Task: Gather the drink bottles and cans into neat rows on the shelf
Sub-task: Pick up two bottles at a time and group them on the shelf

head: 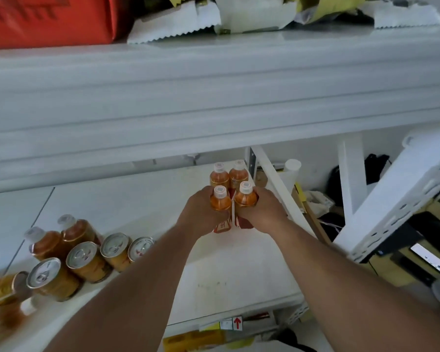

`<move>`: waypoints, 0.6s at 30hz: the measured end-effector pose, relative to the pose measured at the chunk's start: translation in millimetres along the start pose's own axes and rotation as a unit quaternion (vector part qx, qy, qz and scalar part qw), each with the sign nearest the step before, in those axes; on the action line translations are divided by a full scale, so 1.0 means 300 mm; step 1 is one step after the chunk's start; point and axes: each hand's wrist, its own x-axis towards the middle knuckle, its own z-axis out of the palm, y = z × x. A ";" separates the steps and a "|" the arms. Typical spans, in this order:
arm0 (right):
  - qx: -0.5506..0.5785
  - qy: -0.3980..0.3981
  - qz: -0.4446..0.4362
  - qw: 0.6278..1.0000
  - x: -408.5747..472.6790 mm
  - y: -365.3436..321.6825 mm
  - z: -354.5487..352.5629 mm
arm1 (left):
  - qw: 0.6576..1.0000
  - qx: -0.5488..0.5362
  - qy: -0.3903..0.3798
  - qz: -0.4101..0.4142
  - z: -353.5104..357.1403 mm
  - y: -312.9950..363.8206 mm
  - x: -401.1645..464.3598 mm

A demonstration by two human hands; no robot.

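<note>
- Bottles, amber drink, white caps, red labels: left hand (201, 214) grips one (220, 199), right hand (262, 212) grips another (245, 196), side by side on white shelf (239, 275)
- Two more bottles (229, 174) just behind
- Cans (87, 260) grouped well left

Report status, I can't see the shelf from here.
Left hand grips one bottle, right hand another. Two bottles behind. Nothing in the way.
</note>
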 end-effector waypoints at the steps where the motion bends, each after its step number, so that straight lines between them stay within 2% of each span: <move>1: -0.001 -0.001 0.002 1.000 0.016 0.005 0.001 | 1.000 0.001 -0.001 -0.003 0.005 -0.003 0.012; 6: -0.011 -0.009 0.020 1.000 0.063 0.019 0.017 | 1.000 0.004 0.001 -0.009 0.029 -0.017 0.061; 14: 0.099 -0.019 0.021 0.995 0.042 0.049 0.030 | 0.999 -0.032 0.017 0.006 0.055 -0.056 0.066; 18: 0.116 0.015 0.085 0.990 0.034 0.108 0.077 | 0.999 -0.025 0.031 -0.020 0.081 -0.109 0.046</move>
